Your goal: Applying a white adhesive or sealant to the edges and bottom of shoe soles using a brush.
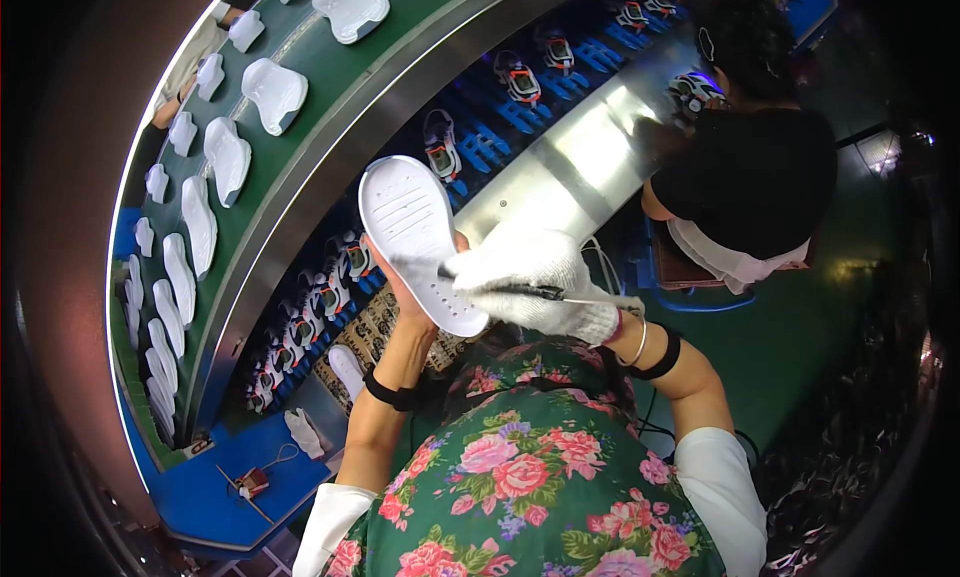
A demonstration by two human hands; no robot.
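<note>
A white shoe sole point(408, 217), with grooves across its middle and small holes toward its near end, is held up in front of me. Bare fingers of my left hand point(412, 307) wrap around it from beneath, on both edges. Over the sole's near right part is my right hand point(545, 272), in a white knitted glove. It is closed around a thin, pen-like tool point(535, 293) with a dark body. The tool's dark tip is close to the sole's surface; whether they touch, I cannot tell.
On the left, a green conveyor belt point(300, 47) carries several white soles. Below it, shoe uppers point(440, 147) stand on a lower blue line. A co-worker in black point(750, 177) sits at the right. A blue table point(200, 497) with a small red object point(255, 480) is at lower left.
</note>
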